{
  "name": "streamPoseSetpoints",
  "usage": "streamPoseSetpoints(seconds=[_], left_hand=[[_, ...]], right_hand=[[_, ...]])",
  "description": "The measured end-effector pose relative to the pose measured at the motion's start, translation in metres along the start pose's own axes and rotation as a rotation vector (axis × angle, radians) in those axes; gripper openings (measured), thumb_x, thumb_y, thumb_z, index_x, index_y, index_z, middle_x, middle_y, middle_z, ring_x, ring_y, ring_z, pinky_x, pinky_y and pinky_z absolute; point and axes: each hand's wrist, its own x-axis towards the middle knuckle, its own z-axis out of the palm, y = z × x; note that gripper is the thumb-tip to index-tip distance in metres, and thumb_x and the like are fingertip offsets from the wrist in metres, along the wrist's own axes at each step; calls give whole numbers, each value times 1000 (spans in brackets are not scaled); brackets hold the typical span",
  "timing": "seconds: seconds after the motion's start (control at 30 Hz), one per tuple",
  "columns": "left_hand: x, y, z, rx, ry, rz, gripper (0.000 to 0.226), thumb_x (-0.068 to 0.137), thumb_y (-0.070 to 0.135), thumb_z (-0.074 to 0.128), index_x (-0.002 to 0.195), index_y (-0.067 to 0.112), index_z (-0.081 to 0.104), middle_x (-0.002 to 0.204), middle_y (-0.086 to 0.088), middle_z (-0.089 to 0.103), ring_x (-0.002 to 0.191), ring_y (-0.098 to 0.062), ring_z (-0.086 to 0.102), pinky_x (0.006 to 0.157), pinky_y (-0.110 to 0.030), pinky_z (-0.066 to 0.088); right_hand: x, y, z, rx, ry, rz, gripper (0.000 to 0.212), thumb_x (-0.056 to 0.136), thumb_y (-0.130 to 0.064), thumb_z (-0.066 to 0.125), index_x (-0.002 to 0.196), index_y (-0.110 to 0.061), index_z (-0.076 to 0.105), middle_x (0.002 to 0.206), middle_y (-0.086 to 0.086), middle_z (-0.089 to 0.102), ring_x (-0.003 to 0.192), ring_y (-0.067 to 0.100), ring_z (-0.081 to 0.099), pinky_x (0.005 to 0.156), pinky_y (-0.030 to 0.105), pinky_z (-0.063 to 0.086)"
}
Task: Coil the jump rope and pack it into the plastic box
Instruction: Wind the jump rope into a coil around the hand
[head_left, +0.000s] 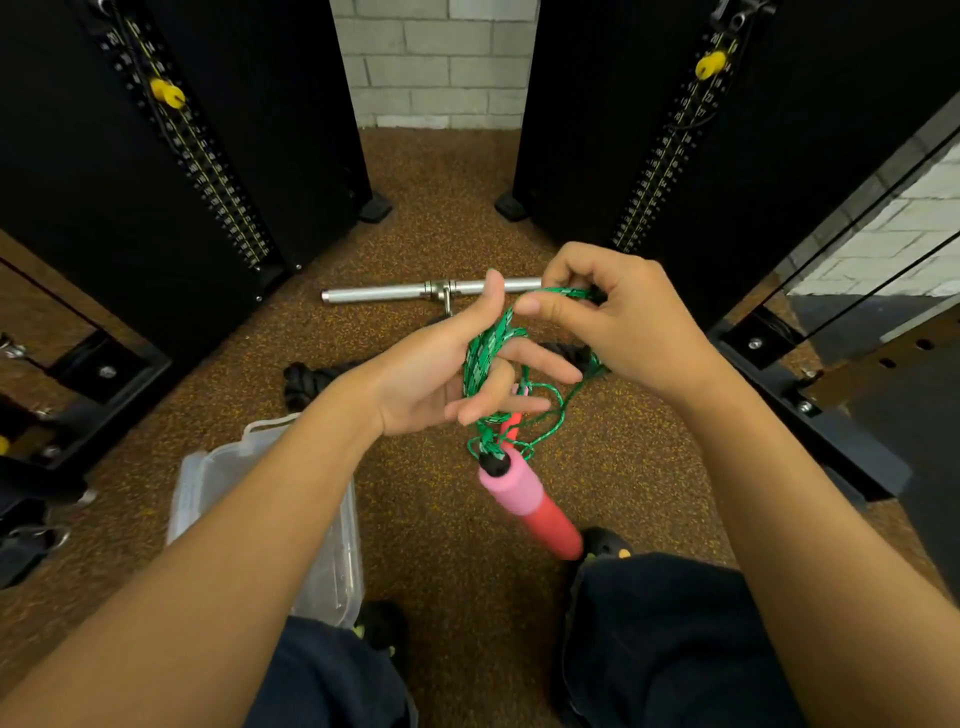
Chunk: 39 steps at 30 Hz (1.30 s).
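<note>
Rope (485, 358): thin braided cord, green w/ white flecks, wound in several loops round left hand (436, 374) betw. thumb & fingers, held in mid-air above floor (441, 208). Left grip: lower fingers curled over the loops, one finger straighter. Right hand (623, 322) grip pinched a strand betw. thumb & fingertips, just beside left thumb. Slack loops dangled below left hand. Handle (524, 499) hung from the cord: cylindrical foam, pink upper part, red lower, black cap at cord end, blurred. 2nd handle (510, 426) showed only as a red sliver behind the loops. Box (197, 467): clear plastic, rectangular, rounded corners, on floor lower left, partly under left forearm, apart from rope. Floor was speckled brown rubber. Shiny metal bar (384, 293) lay beyond the hands.
</note>
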Motion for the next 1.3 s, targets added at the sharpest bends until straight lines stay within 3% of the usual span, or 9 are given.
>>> streamPoseSetpoints(seconds=[0.2, 0.3, 0.47, 0.7, 0.8, 0.93, 1.07, 1.23, 1.3], left_hand=[[-1, 0, -2, -343, -58, 186, 44, 87, 34, 38, 73, 8, 71, 53, -4, 68, 51, -13, 66, 97, -35, 48], [1, -2, -8, -489, -116, 296, 27, 83, 25, 54, 91, 7, 72, 87, -7, 75, 82, -16, 72, 98, -35, 44], [2, 5, -16, -663, 84, 442, 36, 90, 16, 40, 118, 2, 58, 116, -12, 66, 102, -16, 67, 86, -27, 54], [10, -6, -33, 77, 625, 345, 29, 94, 7, 45, 114, 24, 57, 118, 10, 56, 116, -12, 54, 108, -33, 37], [15, -13, -30, 468, 632, 287, 30, 95, 8, 46, 118, 24, 57, 130, 13, 44, 128, -5, 38, 114, -31, 26], [14, -15, -18, 648, 485, 189, 31, 97, 17, 40, 125, 20, 54, 126, 3, 57, 121, -13, 51, 108, -29, 34], [11, -13, -14, 616, 419, 81, 33, 91, 45, 40, 92, 21, 62, 87, -2, 68, 89, -20, 63, 94, -43, 47], [7, -8, -14, 639, 360, 144, 19, 90, 27, 56, 73, 26, 66, 53, 12, 60, 51, -1, 49, 56, -14, 41], [5, -4, -18, 646, 372, 167, 10, 84, 23, 64, 77, 29, 68, 61, 9, 65, 59, 3, 57, 66, -13, 45]], right_hand=[[-1, 8, 15, -129, -147, 5, 15, 94, -19, 48, 93, -8, 59, 80, 5, 62, 74, 20, 56, 66, 26, 38], [-4, 8, 28, -212, -305, 36, 19, 89, -4, 42, 100, -5, 57, 95, 7, 63, 81, 20, 55, 76, 29, 44], [-8, 6, 46, -300, -448, 79, 15, 99, -29, 33, 96, -18, 43, 81, 14, 59, 71, 29, 57, 70, 36, 46], [-9, 9, 43, -359, -517, 126, 19, 96, -27, 42, 103, -14, 54, 89, 11, 60, 84, 31, 60, 66, 32, 38], [-8, 7, 38, -349, -456, 58, 16, 93, -26, 48, 99, -16, 59, 79, 1, 58, 71, 20, 56, 65, 32, 42], [-4, 7, 29, -329, -250, -47, 15, 87, -18, 58, 99, -15, 67, 82, -12, 56, 74, 4, 47, 72, 17, 33], [-2, 7, 22, -162, -85, -8, 17, 79, -9, 63, 95, -14, 63, 81, -7, 64, 73, 8, 57, 68, 14, 40], [-2, 15, 21, -196, -70, -2, 36, 76, -23, 70, 108, -18, 56, 95, -1, 48, 80, 10, 49, 71, 6, 36], [-1, 18, 18, -207, -105, 15, 38, 75, -27, 72, 107, -17, 55, 98, -3, 45, 81, 9, 48, 68, 5, 37]])
